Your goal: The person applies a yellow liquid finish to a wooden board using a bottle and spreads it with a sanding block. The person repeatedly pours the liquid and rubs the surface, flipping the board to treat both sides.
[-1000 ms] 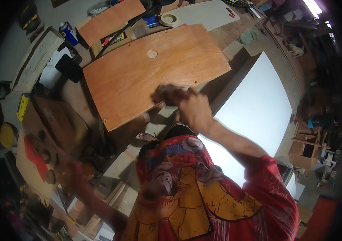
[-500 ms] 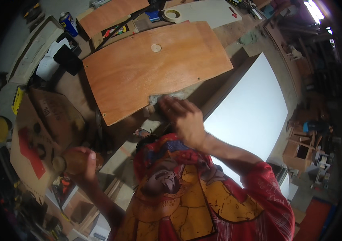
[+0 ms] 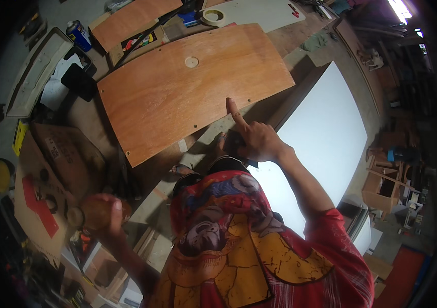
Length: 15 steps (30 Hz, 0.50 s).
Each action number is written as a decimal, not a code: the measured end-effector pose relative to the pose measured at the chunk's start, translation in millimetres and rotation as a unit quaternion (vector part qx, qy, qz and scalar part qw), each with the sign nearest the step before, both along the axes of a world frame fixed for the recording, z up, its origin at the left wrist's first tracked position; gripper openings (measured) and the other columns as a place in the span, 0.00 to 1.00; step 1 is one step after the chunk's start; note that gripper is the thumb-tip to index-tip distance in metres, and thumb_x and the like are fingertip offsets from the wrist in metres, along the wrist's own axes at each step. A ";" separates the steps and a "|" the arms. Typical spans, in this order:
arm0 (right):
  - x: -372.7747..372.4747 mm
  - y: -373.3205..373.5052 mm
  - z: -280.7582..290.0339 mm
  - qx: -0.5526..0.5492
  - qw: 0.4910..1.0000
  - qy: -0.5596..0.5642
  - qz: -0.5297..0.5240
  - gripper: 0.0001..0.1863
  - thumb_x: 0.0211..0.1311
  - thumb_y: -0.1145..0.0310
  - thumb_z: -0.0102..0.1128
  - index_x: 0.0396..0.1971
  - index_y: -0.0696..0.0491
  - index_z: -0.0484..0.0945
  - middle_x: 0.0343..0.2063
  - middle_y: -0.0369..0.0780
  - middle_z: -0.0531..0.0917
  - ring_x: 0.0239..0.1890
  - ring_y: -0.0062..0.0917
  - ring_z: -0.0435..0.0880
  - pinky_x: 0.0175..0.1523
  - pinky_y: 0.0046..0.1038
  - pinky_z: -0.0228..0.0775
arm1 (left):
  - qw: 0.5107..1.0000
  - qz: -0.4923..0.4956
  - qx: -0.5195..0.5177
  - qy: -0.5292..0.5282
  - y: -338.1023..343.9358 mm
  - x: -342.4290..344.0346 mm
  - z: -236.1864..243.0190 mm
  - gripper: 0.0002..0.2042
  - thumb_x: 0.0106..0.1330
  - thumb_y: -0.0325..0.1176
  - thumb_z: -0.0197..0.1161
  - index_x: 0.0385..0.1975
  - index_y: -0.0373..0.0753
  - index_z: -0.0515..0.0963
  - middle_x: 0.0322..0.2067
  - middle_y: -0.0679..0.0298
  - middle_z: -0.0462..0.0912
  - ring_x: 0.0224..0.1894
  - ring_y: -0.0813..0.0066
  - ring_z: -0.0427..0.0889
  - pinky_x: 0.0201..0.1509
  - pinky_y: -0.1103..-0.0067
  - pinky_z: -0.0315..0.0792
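A flat orange-brown plywood board (image 3: pixel 177 95) lies in front of me. It has small dark holes along its edges and a pale round spot (image 3: pixel 192 62) near the far side. My right hand (image 3: pixel 262 141) is over the board's near edge. Its index finger is stretched out, with the tip at the board's surface, while the other fingers curl under; nothing shows in them. At lower left my left hand (image 3: pixel 111 213) is wrapped round a brown bottle (image 3: pixel 93 209), its capped end facing left. Most of the fingers on the bottle's far side are hidden.
A large white panel (image 3: pixel 326 128) stands close on the right. A cardboard box (image 3: pixel 36 205) sits at left. Beyond the board are a tape roll (image 3: pixel 213 17), a blue spray can (image 3: pixel 78 35) and another plywood piece (image 3: pixel 134 20). My feet show below the near edge.
My right hand has moved right and lifted its index finger forward onto the board. A whitish patch at the near edge no longer shows. The left hand keeps its hold on the bottle.
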State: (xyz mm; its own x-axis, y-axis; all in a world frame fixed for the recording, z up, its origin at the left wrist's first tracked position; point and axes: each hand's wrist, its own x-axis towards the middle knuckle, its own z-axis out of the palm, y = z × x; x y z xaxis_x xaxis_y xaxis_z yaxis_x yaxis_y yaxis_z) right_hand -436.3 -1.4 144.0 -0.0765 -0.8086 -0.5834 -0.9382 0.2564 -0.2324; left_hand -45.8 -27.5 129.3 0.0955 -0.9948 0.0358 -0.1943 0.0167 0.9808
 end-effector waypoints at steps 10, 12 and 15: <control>-7.8 8.9 22.4 -0.069 0.997 -0.005 -0.042 0.60 0.52 0.72 0.61 0.76 0.54 0.24 0.22 0.56 0.82 0.29 0.54 0.84 0.41 0.48 0.76 | 0.998 -0.053 -0.010 0.027 -1.6 -28.5 -6.3 0.18 0.59 0.16 0.65 0.49 0.35 0.71 0.38 0.63 0.77 0.41 0.73 0.78 0.51 0.74 0.76; -2.8 6.6 7.8 -0.033 0.999 0.000 -0.011 0.58 0.55 0.74 0.57 0.76 0.52 0.23 0.24 0.56 0.83 0.31 0.52 0.85 0.42 0.47 0.76 | 0.994 -0.069 -0.006 0.080 -1.0 -40.9 -4.5 0.19 0.60 0.16 0.65 0.49 0.35 0.71 0.39 0.63 0.77 0.42 0.73 0.78 0.51 0.74 0.75; -4.6 5.9 -6.9 0.001 1.000 0.021 0.008 0.54 0.59 0.77 0.51 0.76 0.48 0.23 0.27 0.55 0.85 0.32 0.49 0.86 0.44 0.46 0.76 | 0.990 -0.103 -0.017 0.091 -5.3 -59.3 2.8 0.20 0.59 0.16 0.65 0.51 0.36 0.70 0.39 0.63 0.77 0.42 0.73 0.78 0.52 0.73 0.75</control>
